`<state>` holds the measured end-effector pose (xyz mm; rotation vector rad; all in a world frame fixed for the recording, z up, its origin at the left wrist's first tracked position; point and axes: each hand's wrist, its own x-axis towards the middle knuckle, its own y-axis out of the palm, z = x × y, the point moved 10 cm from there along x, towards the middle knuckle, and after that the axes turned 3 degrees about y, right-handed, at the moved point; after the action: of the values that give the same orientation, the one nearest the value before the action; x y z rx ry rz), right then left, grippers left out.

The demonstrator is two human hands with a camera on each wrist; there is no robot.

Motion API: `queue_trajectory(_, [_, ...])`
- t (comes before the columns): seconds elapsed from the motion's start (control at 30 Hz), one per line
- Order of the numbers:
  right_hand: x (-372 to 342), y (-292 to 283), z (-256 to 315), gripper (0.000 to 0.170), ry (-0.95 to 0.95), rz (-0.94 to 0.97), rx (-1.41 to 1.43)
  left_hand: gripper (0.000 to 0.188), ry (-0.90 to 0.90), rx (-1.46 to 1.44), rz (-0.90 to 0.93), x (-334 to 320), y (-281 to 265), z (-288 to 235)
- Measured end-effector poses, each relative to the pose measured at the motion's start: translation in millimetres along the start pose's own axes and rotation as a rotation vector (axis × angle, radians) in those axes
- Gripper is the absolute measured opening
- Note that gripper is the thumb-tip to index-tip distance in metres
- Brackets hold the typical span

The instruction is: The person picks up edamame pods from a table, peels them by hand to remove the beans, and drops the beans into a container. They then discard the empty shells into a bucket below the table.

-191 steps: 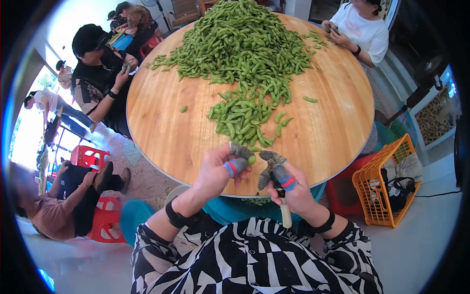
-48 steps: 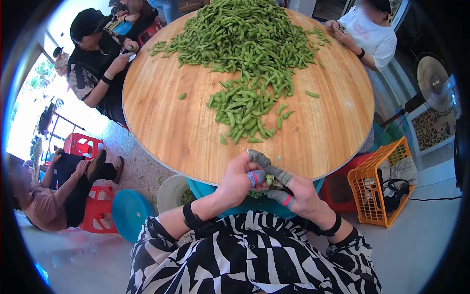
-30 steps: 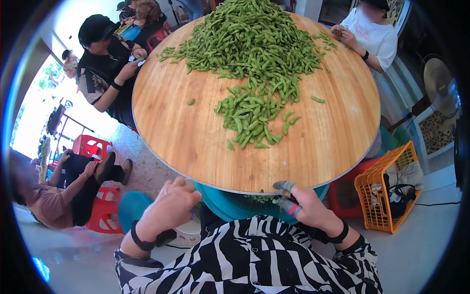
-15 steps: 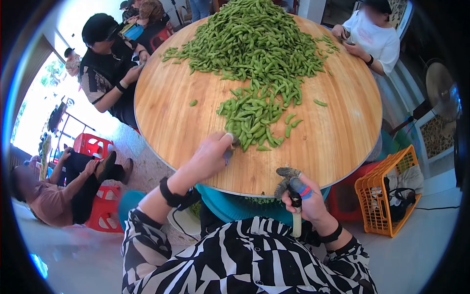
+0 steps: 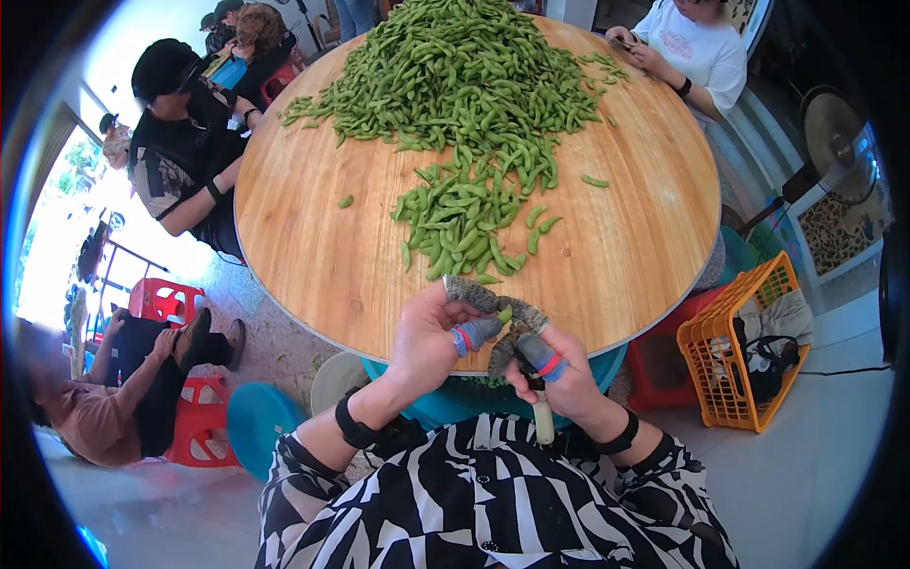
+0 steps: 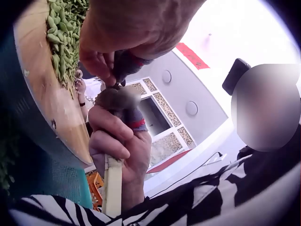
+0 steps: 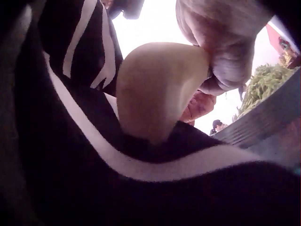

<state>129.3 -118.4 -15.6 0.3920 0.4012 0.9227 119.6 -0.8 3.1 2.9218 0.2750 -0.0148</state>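
Left hand [image 5: 427, 334] has moved from the pile of pods [image 5: 464, 85] to the right hand [image 5: 569, 379], pinching a green pod [image 5: 505, 314] by the near side of the bench [image 5: 303, 228]. The right hand grips a pale handle [image 5: 543, 425].

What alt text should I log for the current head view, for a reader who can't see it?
A left hand pinches a small green pod beside the right hand, which grips a pale, slim handle, at the near edge of a round, light-brown wooden table. Grey cloth finger covers are on both hands; a large heap of green pods lies beyond.
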Motion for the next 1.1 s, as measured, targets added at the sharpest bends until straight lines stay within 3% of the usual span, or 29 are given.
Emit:
queue_trajectory(0.27, [0.4, -1.5, -3.2, 0.036, 0.035, 0.009, 0.043, 0.026, 0.016, -0.004, 0.006, -2.9, 0.4, 2.9])
queue_trajectory(0.5, [-2.7, -8.3, 11.5, 0.033, -0.026, -0.070, -0.172, 0.025, 0.082, -0.008, -0.017, -6.0, 4.9, -2.6])
queue_trajectory(0.6, [-4.2, -9.4, 14.1, 0.033, -0.032, -0.061, -0.194, 0.024, 0.013, -0.243, 0.049, 0.4, 5.8, 11.0])
queue_trajectory(0.67, [-6.7, -10.1, 14.7, 0.034, -0.004, -0.030, -0.143, 0.024, -0.125, -0.568, 0.101, 0.1, 14.5, 21.0])
queue_trajectory(0.73, [-10.3, -5.0, 29.4, 0.036, -0.086, -0.011, -0.413, 0.025, -0.154, -0.605, 0.109, 0.5, 17.7, 22.9])
queue_trajectory(0.77, [-7.7, -6.3, 25.7, 0.036, -0.085, -0.008, -0.413, 0.026, -0.183, -0.641, 0.116, -0.5, 20.9, 24.9])
queue_trajectory(0.83, [-27.9, 18.3, 63.4, 0.041, -0.735, -0.108, -1.093, 0.026, -0.166, -0.578, 0.097, -2.6, 24.6, 25.8])
queue_trajectory(0.9, [-32.8, 20.0, 68.2, 0.042, -0.664, -0.110, -1.050, 0.027, -0.143, -0.512, 0.090, -2.8, 32.0, 27.4])
queue_trajectory(0.97, [-34.9, 17.3, 63.1, 0.044, -0.584, -0.114, -1.001, 0.033, -0.085, -0.252, 0.098, -6.5, 36.8, 28.0])
queue_trajectory(1.03, [-33.5, 0.6, 56.3, 0.039, -0.503, -0.228, -0.959, 0.029, -0.120, -0.277, 0.120, -7.0, 41.2, 26.6])
queue_trajectory(1.1, [-33.5, 1.8, 54.2, 0.034, -0.481, -0.199, -0.982, 0.025, -0.148, -0.300, 0.129, -11.8, 38.4, 23.2])
